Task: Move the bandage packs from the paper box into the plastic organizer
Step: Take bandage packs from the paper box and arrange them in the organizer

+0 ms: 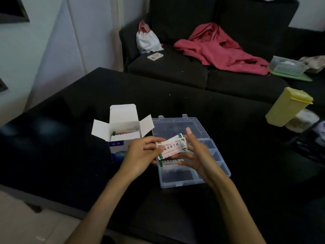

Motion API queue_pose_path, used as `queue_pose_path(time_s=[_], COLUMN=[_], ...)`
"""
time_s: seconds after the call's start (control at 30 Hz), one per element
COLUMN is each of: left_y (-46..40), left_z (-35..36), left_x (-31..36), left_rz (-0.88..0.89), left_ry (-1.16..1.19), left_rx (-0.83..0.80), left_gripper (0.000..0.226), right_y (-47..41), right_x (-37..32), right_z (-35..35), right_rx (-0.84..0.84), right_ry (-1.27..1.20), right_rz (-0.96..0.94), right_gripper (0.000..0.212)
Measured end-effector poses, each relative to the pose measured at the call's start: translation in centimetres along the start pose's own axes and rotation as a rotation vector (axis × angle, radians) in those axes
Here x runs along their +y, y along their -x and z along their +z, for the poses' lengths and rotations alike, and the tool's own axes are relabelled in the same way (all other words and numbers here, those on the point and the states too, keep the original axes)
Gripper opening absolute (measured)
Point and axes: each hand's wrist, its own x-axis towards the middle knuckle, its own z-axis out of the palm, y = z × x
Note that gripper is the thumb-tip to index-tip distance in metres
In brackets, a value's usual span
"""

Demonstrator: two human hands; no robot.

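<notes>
head view: on a black table (70, 138) the paper box (121, 134) stands open, flaps spread, with more bandage packs (125, 134) showing inside it. just beside it, at its 3 o'clock, the clear plastic organizer (218, 155) lies open, its lid (177, 125) folded back toward 12 o'clock. both hands meet above the organizer's near-left part, sharing a small stack of packs (173, 147). the left hand (140, 155) has its fingers curled round the stack's left end, thumb on top. the right hand (197, 155) takes the right end: thumb straight up behind the stack, fingers spread and bent beneath it, touching its lower edge. under the stack, at its 6 o'clock, another pack (169, 162) already lies in a compartment of the organizer.

farther off, at 12 o'clock from the table, a dark sofa (175, 71) carries a white bag (147, 40), a phone (155, 56) and a red garment (219, 50). at 3 o'clock of the organizer, well apart, a yellow container (286, 106) leans at the table's right edge.
</notes>
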Motion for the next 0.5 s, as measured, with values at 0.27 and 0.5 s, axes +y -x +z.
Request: queue_pose_path(time_s=[0.27, 0.5], left_y=[0.0, -0.5], left_z=[0.0, 0.3], left_x=[0.1, 0.0], left_rz=[0.084, 0.109], left_ry=[0.015, 0.014], left_rx=[-0.093, -0.11], left_gripper=[0.031, 0.036], right_y=[0.2, -0.1], right_x=[1.2, 1.6], right_z=[-1.1, -1.2], right_rx=[0.06, 0.08], right_ry=[0.036, 0.031], right_rz=[-0.263, -0.301], right_gripper=[0.051, 0.033])
